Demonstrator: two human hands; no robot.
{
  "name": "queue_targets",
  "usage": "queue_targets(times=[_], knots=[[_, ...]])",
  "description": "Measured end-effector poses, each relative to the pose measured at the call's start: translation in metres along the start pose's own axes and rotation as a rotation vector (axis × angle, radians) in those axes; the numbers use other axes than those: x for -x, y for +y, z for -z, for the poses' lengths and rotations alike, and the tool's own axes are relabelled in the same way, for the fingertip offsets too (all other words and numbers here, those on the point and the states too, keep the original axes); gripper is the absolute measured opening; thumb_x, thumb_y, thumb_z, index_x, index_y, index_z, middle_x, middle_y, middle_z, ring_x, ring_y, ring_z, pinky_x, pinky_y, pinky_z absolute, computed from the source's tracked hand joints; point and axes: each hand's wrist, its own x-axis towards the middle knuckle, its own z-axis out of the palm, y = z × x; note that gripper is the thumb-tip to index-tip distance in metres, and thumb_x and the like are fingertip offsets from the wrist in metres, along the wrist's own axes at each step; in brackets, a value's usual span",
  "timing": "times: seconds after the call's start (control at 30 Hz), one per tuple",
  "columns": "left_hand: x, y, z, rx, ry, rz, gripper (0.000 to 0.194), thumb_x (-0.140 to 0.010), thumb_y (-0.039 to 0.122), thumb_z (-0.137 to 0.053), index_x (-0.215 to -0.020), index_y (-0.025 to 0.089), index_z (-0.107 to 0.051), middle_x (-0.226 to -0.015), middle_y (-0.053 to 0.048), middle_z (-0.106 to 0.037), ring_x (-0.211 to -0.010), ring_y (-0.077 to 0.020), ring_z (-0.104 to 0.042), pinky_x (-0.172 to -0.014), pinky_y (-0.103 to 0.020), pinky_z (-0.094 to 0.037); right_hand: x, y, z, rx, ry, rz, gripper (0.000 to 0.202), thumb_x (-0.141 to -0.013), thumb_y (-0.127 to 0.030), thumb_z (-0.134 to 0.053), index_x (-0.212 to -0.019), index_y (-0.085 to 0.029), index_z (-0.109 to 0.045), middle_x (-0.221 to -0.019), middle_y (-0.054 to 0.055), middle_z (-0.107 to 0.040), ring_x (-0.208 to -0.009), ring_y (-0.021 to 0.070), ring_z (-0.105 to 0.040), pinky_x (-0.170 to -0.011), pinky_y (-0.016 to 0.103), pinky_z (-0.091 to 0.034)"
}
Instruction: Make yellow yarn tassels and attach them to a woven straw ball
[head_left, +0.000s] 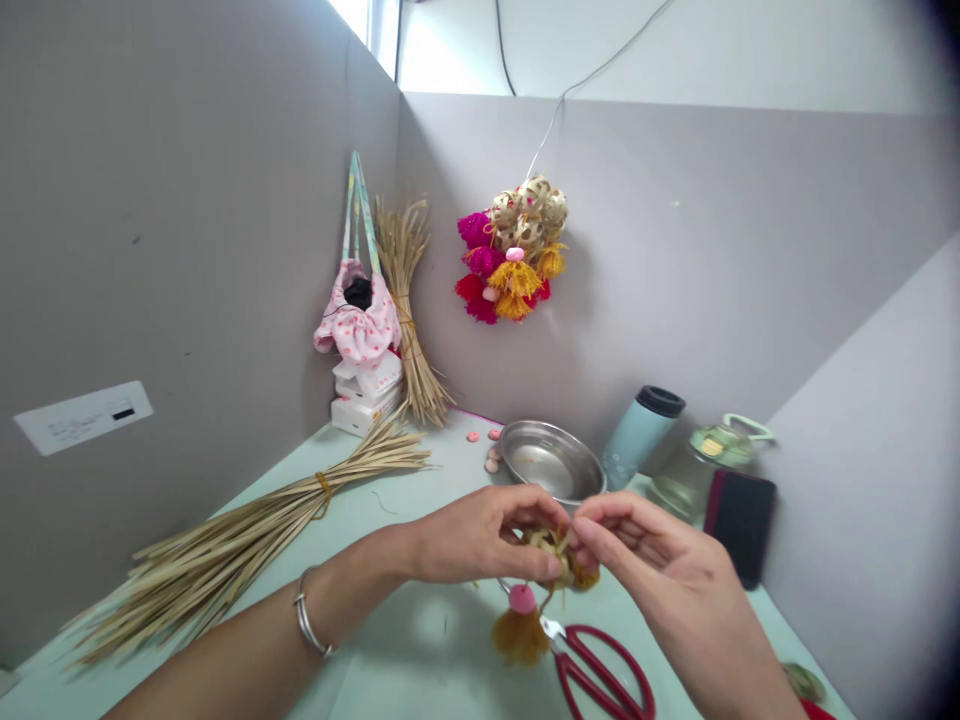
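Observation:
My left hand (pixel 491 535) is closed around a small woven straw ball (pixel 553 562), gripping it between thumb and fingers. My right hand (pixel 667 575) meets it from the other side, thumb and fingertips pinched together against the ball; what they pinch is too small to make out. From the ball hangs a mustard-yellow tassel (pixel 521 640) topped by a pink bead (pixel 522 599). Another bit of yellow fringe shows at the ball's lower right, partly behind the fingers. Red-handled scissors (pixel 600 672) lie on the table just below the hands, their blades partly hidden by the tassel.
Behind the hands stands a steel bowl (pixel 551 440) with pink beads (pixel 492 460) beside it. A tied straw bundle (pixel 270 530) lies left. A blue tumbler (pixel 641 435), green jug (pixel 694 470) and phone (pixel 741 525) stand right. Finished-looking tasselled balls (pixel 517 250) hang on the partition.

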Motion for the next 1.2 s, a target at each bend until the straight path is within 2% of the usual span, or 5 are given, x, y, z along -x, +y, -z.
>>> queue_targets(times=[0.23, 0.47, 0.67, 1.03, 1.2], knots=[[-0.001, -0.005, 0.001, 0.095, -0.023, 0.008, 0.031, -0.078, 0.027, -0.07, -0.105, 0.019, -0.058, -0.1, -0.003, -0.061, -0.086, -0.0121, -0.056, -0.074, -0.025, -0.044, -0.005, 0.006, 0.006, -0.011, -0.054, -0.026, 0.025, -0.08, -0.045, -0.067, -0.076, -0.021, -0.066, -0.064, 0.001, -0.064, -0.063, 0.0171, -0.06, -0.059, 0.026, -0.049], [-0.003, -0.008, 0.003, 0.123, -0.038, -0.044, 0.029, -0.077, 0.02, -0.071, -0.104, 0.018, -0.06, -0.096, -0.002, -0.063, -0.089, -0.0117, -0.058, -0.08, -0.025, -0.043, -0.011, 0.012, 0.008, -0.1, -0.199, -0.12, 0.027, -0.082, -0.045, -0.066, -0.075, -0.02, -0.064, -0.065, -0.002, -0.059, -0.063, 0.0131, -0.051, -0.06, 0.025, -0.04], [-0.003, -0.01, 0.005, 0.115, -0.008, -0.035, 0.029, -0.076, 0.02, -0.073, -0.102, 0.018, -0.06, -0.093, -0.002, -0.063, -0.087, -0.0112, -0.058, -0.078, -0.025, -0.043, -0.011, 0.013, 0.006, -0.077, -0.247, -0.124, 0.031, -0.084, -0.049, -0.063, -0.074, -0.02, -0.061, -0.064, -0.002, -0.055, -0.064, 0.0141, -0.046, -0.062, 0.027, -0.037], [-0.005, -0.016, 0.007, 0.194, -0.018, -0.037, 0.028, -0.083, 0.033, -0.066, -0.104, 0.016, -0.058, -0.094, -0.005, -0.061, -0.085, -0.0139, -0.062, -0.076, -0.032, -0.051, -0.012, 0.02, 0.004, -0.202, -0.194, -0.159, 0.031, -0.083, -0.05, -0.064, -0.076, -0.02, -0.059, -0.064, -0.003, -0.056, -0.064, 0.0139, -0.049, -0.062, 0.027, -0.036], [-0.004, -0.015, 0.007, 0.181, -0.021, -0.03, 0.029, -0.083, 0.034, -0.065, -0.104, 0.015, -0.058, -0.094, -0.005, -0.061, -0.083, -0.0124, -0.061, -0.076, -0.03, -0.051, -0.011, 0.021, 0.004, -0.224, -0.193, -0.161, 0.03, -0.084, -0.049, -0.064, -0.075, -0.02, -0.059, -0.062, -0.002, -0.056, -0.062, 0.0137, -0.048, -0.061, 0.027, -0.035]])
